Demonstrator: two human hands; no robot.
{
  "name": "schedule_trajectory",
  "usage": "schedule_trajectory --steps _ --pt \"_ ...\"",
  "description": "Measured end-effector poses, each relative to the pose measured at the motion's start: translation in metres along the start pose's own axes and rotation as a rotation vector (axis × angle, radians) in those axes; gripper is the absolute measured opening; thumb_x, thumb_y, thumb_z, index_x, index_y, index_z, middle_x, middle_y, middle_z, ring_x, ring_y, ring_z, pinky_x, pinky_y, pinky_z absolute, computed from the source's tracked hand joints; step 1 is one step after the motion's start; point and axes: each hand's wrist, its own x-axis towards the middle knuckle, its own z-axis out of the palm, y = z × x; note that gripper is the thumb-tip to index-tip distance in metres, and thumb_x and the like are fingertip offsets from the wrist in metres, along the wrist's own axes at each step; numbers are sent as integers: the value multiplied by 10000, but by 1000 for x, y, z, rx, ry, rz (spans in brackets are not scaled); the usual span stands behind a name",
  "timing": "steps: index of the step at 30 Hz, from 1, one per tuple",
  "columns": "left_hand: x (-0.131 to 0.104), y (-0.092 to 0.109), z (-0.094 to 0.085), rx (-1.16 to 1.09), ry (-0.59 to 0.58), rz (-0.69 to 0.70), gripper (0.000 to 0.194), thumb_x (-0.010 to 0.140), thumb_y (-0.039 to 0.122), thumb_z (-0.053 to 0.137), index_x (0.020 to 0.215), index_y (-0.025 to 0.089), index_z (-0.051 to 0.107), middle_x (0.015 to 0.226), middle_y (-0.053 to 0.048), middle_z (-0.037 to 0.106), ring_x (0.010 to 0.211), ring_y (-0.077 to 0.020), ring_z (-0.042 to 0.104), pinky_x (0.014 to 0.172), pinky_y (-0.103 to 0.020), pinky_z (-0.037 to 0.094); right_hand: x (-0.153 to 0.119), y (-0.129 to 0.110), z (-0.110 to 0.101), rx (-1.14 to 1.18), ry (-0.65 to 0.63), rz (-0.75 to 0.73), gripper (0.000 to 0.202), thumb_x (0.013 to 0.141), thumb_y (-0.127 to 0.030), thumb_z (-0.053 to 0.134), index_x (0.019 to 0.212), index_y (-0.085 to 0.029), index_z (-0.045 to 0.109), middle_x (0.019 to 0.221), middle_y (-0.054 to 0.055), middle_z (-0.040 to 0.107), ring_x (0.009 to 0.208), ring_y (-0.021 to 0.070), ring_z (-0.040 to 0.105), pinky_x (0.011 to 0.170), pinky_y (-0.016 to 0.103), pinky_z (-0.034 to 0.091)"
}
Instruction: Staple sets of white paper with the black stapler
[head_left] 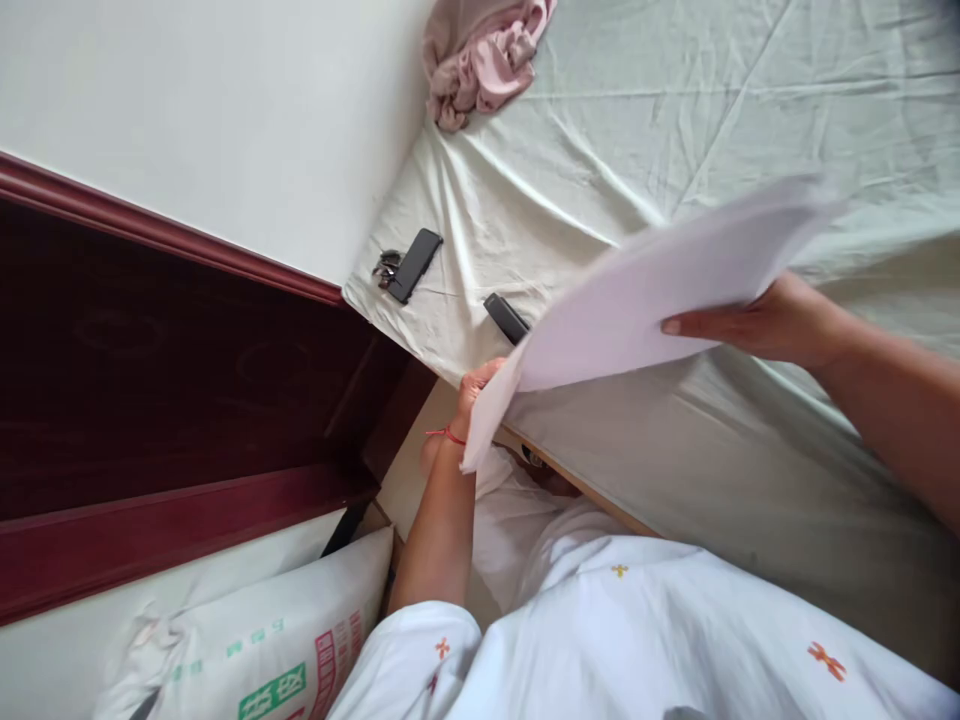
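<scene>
A curved stack of white paper sheets (637,300) is held up in the air between both hands, bending over at its left end. My right hand (765,325) grips the near edge of the sheets, its thumb flat on the top face and the other fingers out of sight beneath. At the bent left end, my left hand (480,385) is closed on the paper, with its fingers partly covered by it. Just beyond the left hand, a narrow black object (506,318) lies on the pale bed sheet (600,140), partly covered by the paper.
A black phone-like object (416,265) lies near the bed's corner, beside a small dark bunch (387,268) that may be keys. Pink crumpled cloth (487,65) rests by the wall. Dark red wooden furniture (172,370) stands left, with a printed white sack (277,640) below it.
</scene>
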Motion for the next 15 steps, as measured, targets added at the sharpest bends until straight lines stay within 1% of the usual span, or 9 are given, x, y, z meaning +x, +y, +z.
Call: schedule_trajectory --steps 1,2,4,5,7,9,11,13,15 --pt "-1 -3 0 -3 48 15 428 676 594 814 833 198 770 904 -88 765 1052 -314 700 985 -447 556 0 0 1 51 50 33 533 556 -521 905 986 -241 760 1021 39 761 957 292 695 898 508 594" --pt "-3 -5 2 -15 86 32 464 684 609 804 894 197 767 963 -98 767 1128 -316 680 1037 -449 533 0 -1 2 95 67 68 517 554 -505 913 968 -236 760 1015 39 760 947 292 698 888 522 600" --pt "-7 -8 6 -74 131 33 565 677 617 810 1042 190 749 1104 -117 756 1251 -312 628 1120 -447 479 -1 -2 3 157 82 148 460 552 -497 918 890 -225 763 968 40 764 890 287 710 847 529 620" --pt "-9 -8 10 -115 152 22 616 676 620 812 1105 186 733 1161 -124 745 1283 -307 612 1143 -446 461 -2 -2 3 182 84 192 439 555 -494 918 864 -224 765 955 41 767 865 282 715 831 524 629" --pt "-12 -6 20 -194 180 -26 649 708 613 795 1189 188 703 1234 -125 725 1295 -294 610 1160 -445 446 -4 -2 2 212 88 298 423 552 -487 923 855 -231 775 963 43 775 839 273 724 809 502 643" --pt "-15 -2 29 -251 189 -79 627 749 600 771 1220 194 690 1258 -116 720 1275 -283 628 1149 -442 459 -6 1 0 223 87 410 428 546 -484 927 864 -236 783 981 52 781 829 271 730 775 470 656" --pt "-17 2 34 -280 156 -135 611 756 592 770 1214 194 693 1251 -109 727 1251 -282 645 1121 -434 487 -8 7 -3 233 79 494 432 561 -501 917 874 -236 783 986 62 783 819 270 733 725 438 662" --pt "-19 5 37 -286 104 -182 607 742 595 780 1191 194 703 1235 -101 737 1239 -284 652 1102 -425 505 -9 15 -9 228 67 512 425 615 -547 878 876 -228 773 978 75 784 801 267 734 685 415 660" --pt "-20 5 36 -265 59 -202 589 737 596 783 1163 195 714 1227 -94 742 1234 -282 654 1102 -416 507 -8 22 -18 137 57 402 435 692 -582 817 931 -223 759 979 88 783 787 263 734 663 408 652"
